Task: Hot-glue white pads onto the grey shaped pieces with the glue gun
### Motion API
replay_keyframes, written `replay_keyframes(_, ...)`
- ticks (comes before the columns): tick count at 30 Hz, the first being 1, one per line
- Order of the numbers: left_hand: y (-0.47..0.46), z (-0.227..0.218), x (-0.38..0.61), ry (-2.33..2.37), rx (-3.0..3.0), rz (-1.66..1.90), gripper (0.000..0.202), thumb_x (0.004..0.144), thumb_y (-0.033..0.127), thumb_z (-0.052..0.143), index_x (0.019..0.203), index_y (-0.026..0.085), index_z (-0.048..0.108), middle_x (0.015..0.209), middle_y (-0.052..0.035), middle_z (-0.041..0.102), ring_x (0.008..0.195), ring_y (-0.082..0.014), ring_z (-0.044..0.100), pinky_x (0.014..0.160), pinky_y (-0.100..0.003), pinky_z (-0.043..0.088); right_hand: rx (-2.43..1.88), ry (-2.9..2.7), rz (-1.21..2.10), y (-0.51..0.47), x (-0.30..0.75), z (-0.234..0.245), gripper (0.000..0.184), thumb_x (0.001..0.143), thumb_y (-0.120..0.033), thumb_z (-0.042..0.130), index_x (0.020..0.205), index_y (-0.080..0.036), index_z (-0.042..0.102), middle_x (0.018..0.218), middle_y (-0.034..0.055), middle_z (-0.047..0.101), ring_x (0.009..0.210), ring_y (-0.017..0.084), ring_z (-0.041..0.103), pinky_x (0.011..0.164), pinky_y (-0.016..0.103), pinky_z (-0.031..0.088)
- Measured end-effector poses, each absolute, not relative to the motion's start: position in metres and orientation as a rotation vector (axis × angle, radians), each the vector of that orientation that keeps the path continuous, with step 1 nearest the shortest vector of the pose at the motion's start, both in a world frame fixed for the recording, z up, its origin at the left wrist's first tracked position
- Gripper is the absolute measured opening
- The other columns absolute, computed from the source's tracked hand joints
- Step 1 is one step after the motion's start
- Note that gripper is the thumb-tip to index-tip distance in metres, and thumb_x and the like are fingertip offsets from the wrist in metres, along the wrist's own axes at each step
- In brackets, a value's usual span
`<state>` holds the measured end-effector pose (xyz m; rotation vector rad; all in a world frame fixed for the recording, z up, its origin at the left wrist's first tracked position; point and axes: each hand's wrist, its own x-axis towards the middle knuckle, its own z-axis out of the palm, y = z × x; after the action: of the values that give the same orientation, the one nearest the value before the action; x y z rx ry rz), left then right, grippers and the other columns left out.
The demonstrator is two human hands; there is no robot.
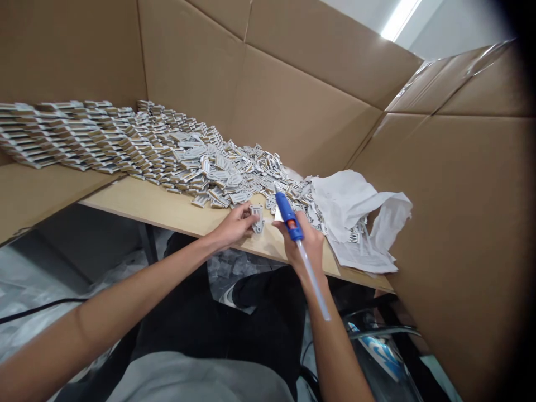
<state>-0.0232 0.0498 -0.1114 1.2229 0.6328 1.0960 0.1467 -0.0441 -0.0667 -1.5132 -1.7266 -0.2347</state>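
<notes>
Near the front edge of the wooden table (159,209), my left hand (237,224) pinches a small grey and white flat piece (257,219) with printed lines on it. A blue hot glue gun (286,209) is gripped in my right hand (307,245), its nozzle pointing away from me. A long clear glue stick (313,276) sticks out of its back end over my wrist. The nozzle is apart from the held piece, up and to its right. Just beyond both hands lies a loose heap of similar pieces (228,173).
Neat stacks of these pieces (79,137) line the table's left and back. A crumpled white sack (347,201) lies at the right with pieces spilling out. Cardboard walls (301,106) enclose the table. Below are clear plastic bags (234,271) and a black cable (42,310).
</notes>
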Motion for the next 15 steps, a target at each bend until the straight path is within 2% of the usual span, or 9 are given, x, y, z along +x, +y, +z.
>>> replay_keyframes(3, 0.049, -0.111, -0.023, 0.56, 1.201, 1.076, 0.035, 0.078, 0.036, 0.082, 0.099, 0.016, 0.063, 0.076, 0.0004, 0.058, 0.056, -0.0073, 0.05, 0.049, -0.018, 0.038, -1.508, -1.553, -0.012, -0.042, 0.148, -0.064, 0.033, 0.093, -0.056, 0.064, 0.091, -0.023, 0.061, 0.07, 0.0016, 0.067, 0.063, 0.019, 0.063, 0.065, 0.027, 0.043)
replay_keyframes(5, 0.048, -0.11, -0.023, 0.511, 1.218, 1.074, 0.036, 0.078, 0.036, 0.083, 0.098, 0.015, 0.063, 0.074, 0.0004, 0.059, 0.053, -0.0063, 0.047, 0.048, -0.02, 0.038, -1.491, -1.51, 0.217, -0.038, 0.148, -0.067, 0.033, 0.091, -0.056, 0.066, 0.093, -0.023, 0.062, 0.071, 0.0007, 0.069, 0.066, 0.019, 0.067, 0.068, 0.027, 0.047)
replay_keyframes(8, 0.046, -0.107, -0.024, 0.504, 1.219, 1.071, 0.039, 0.075, 0.037, 0.086, 0.096, 0.013, 0.063, 0.077, -0.0017, 0.062, 0.054, -0.0075, 0.052, 0.051, -0.022, 0.044, -1.451, -1.455, 0.468, -0.028, 0.149, -0.079, 0.036, 0.086, -0.055, 0.071, 0.093, -0.021, 0.061, 0.075, 0.002, 0.072, 0.069, 0.02, 0.07, 0.07, 0.029, 0.051)
replay_keyframes(15, 0.044, -0.104, -0.023, 0.5, 1.207, 1.06, 0.042, 0.077, 0.042, 0.084, 0.099, 0.011, 0.066, 0.09, -0.0091, 0.07, 0.068, -0.0151, 0.065, 0.058, -0.026, 0.055, -1.358, -1.377, 0.672, -0.018, 0.142, -0.095, 0.045, 0.071, -0.055, 0.083, 0.086, -0.02, 0.06, 0.073, 0.0011, 0.065, 0.07, 0.023, 0.07, 0.064, 0.03, 0.051)
